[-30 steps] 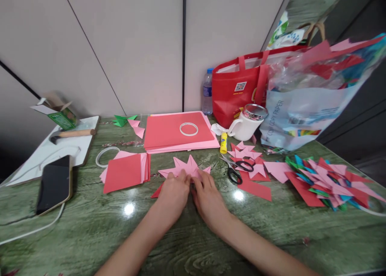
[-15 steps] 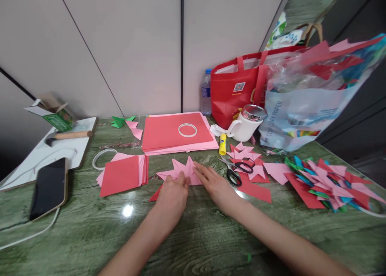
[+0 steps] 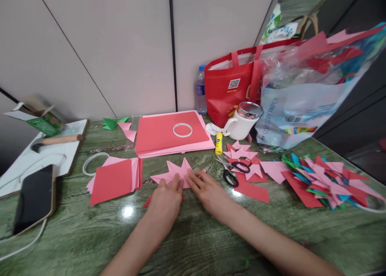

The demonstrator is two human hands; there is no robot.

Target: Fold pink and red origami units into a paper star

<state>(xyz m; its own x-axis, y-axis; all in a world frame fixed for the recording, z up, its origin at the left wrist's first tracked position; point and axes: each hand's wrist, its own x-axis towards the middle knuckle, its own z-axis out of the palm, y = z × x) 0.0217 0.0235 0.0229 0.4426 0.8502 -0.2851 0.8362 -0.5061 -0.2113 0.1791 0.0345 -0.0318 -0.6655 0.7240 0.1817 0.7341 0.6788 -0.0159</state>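
Note:
A pink folded paper star piece [image 3: 176, 170] lies on the green table [image 3: 90, 236] in front of me. My left hand [image 3: 164, 201] rests flat on its near edge, fingers stretched out and pressing down. My right hand [image 3: 206, 191] lies beside it, fingers extended onto the pink paper's right part. A red paper triangle [image 3: 147, 201] pokes out from under my left hand. Neither hand grips anything.
Scissors [image 3: 230, 172] and folded pink and red pieces [image 3: 245, 155] lie right of my hands; a pile of folded coloured pieces [image 3: 325, 181] is further right. Red square sheets [image 3: 116, 180], a larger stack with a tape ring [image 3: 182, 130], glue stick [image 3: 218, 143], mug [image 3: 244, 121], bags, phone [image 3: 34, 197].
The view has shifted right and down a little. My right hand slid from beside the left hand out over the pink paper, then back a bit; the left hand stays pressing.

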